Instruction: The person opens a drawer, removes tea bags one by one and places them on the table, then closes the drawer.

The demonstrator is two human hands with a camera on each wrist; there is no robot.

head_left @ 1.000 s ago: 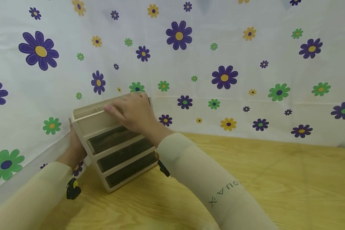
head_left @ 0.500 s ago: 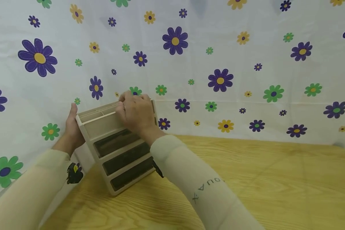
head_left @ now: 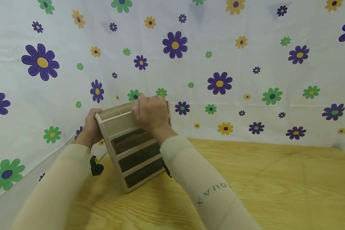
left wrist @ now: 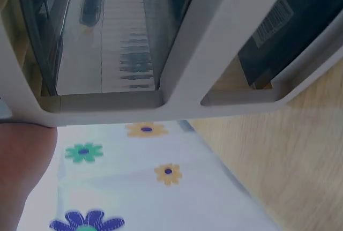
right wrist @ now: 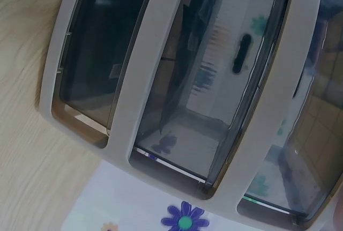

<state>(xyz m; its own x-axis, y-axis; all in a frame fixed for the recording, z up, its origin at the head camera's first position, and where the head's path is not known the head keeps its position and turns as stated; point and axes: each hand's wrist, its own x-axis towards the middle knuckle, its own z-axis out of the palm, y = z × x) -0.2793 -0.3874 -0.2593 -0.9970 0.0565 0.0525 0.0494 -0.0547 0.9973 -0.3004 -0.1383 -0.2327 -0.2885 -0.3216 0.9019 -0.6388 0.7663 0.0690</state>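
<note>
A cream desktop organizer [head_left: 118, 126] leans at an angle on the table, its lower edge on the wood. Its front has three dark see-through drawers [head_left: 132, 140] under a divided open top. My left hand [head_left: 92, 129] grips its upper left side; the fingers behind it are hidden. Over the top front rim, my right hand [head_left: 152, 113] holds on with curled fingers. In the left wrist view the organizer's side frame [left wrist: 185, 81] fills the upper part, with part of my left arm at the left edge. The right wrist view shows the frame [right wrist: 147, 54] around the smoky drawers.
A wood-grain tabletop [head_left: 261, 179] stretches to the right and front. White flower-print cloth [head_left: 247, 118] hangs behind and along the left, close to my left arm. A small black device [head_left: 96, 165] is strapped at my left wrist.
The organizer has moved to the right, still tilted, with both hands on it. My left hand has risen along its left side, and its thumb, upright half a second ago, now lies at the top corner.
</note>
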